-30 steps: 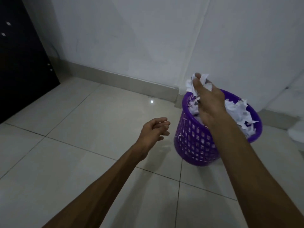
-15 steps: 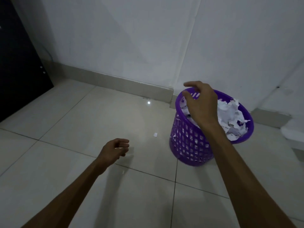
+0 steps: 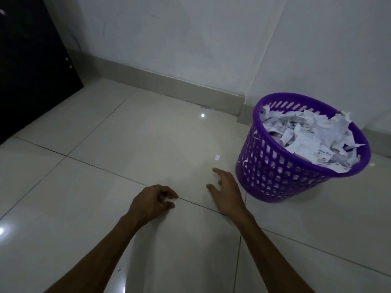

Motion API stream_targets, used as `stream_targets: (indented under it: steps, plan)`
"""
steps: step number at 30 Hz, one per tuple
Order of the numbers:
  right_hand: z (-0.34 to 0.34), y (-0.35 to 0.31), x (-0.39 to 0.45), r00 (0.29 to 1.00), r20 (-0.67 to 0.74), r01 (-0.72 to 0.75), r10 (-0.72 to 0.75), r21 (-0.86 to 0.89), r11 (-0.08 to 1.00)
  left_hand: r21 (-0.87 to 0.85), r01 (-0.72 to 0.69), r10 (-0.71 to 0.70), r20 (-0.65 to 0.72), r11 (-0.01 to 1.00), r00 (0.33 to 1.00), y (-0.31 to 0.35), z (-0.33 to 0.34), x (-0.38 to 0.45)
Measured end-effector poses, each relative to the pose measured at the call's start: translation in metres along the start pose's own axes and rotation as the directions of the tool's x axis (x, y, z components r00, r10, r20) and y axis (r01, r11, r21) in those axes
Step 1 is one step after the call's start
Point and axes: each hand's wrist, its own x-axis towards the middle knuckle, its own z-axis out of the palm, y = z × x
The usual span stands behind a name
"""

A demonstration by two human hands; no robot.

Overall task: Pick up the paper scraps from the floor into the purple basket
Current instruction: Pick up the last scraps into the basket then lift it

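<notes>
The purple basket (image 3: 275, 172) stands on the tiled floor at the right, near the wall, heaped with white paper scraps (image 3: 313, 134). My left hand (image 3: 152, 200) is low over the floor, fingers curled, pinching a small white scrap (image 3: 171, 200) at a tile joint. To its right, my right hand (image 3: 225, 190) hovers just left of the basket's base with fingers spread and nothing in it. One small scrap (image 3: 217, 157) lies on the floor beyond my right hand. A tiny scrap (image 3: 372, 164) lies to the right of the basket.
A dark cabinet (image 3: 31, 64) fills the left side. The white wall and its skirting (image 3: 169, 85) run behind the basket. Pale glossy tiles (image 3: 84, 208) cover the floor, with bright light reflections on them.
My right hand left the basket rim and dropped to the floor beside the basket. My left hand moved down and closed its fingers on a scrap. The view tilted lower.
</notes>
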Motion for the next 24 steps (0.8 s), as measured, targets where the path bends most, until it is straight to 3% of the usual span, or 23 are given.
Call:
stream_targets:
  steps: [6,11,14,21,24]
  plan:
    - [-0.007,0.029,0.037,0.996,0.084,0.017,-0.003,-0.163,0.986,0.029,0.041,-0.037,-0.130,0.999,0.991,0.001,0.009,0.009]
    - [0.000,0.023,0.074,0.999,0.043,0.029,-0.013,-0.379,0.925,0.024,0.075,-0.066,-0.265,0.997,0.962,0.002,0.022,0.013]
    - [0.007,0.025,0.075,0.995,0.025,0.096,-0.095,-0.462,0.882,0.006,0.069,-0.064,-0.295,0.998,0.953,-0.002,0.026,0.014]
    - [0.048,0.035,-0.006,0.931,-0.016,0.341,-0.366,-0.323,0.883,-0.010,-0.046,0.041,-0.282,0.999,0.959,-0.013,0.024,0.011]
    - [0.055,0.039,-0.015,0.920,-0.068,0.358,-0.387,-0.258,0.897,0.006,-0.020,0.021,-0.281,1.000,0.960,-0.009,0.023,0.013]
